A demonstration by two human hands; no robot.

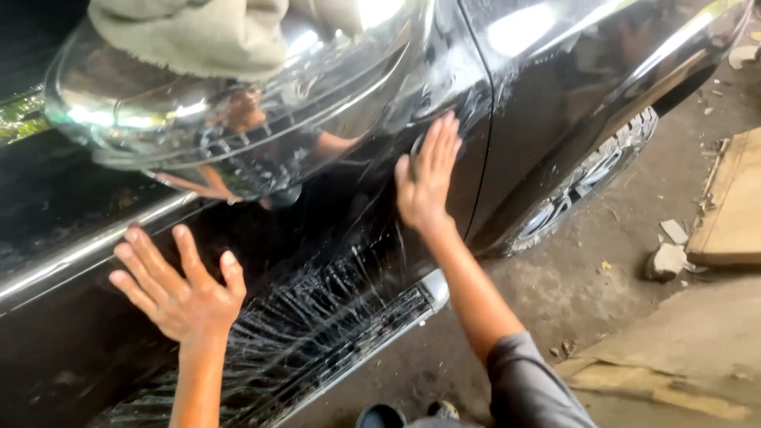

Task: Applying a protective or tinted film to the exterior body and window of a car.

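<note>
A glossy black car door fills the left and middle of the head view, wet, with water streaking down toward the side step. My left hand lies flat on the lower door panel with its fingers spread. Farther right, my right hand presses flat on the panel close to the door seam, fingers together and pointing up. Neither hand holds anything. A chrome side mirror juts out above them, with a beige cloth draped over its top.
The car's wheel stands at the right, on a dirty concrete floor. A wooden board, small stones and debris lie at the far right. A chrome trim strip runs along the door at the left.
</note>
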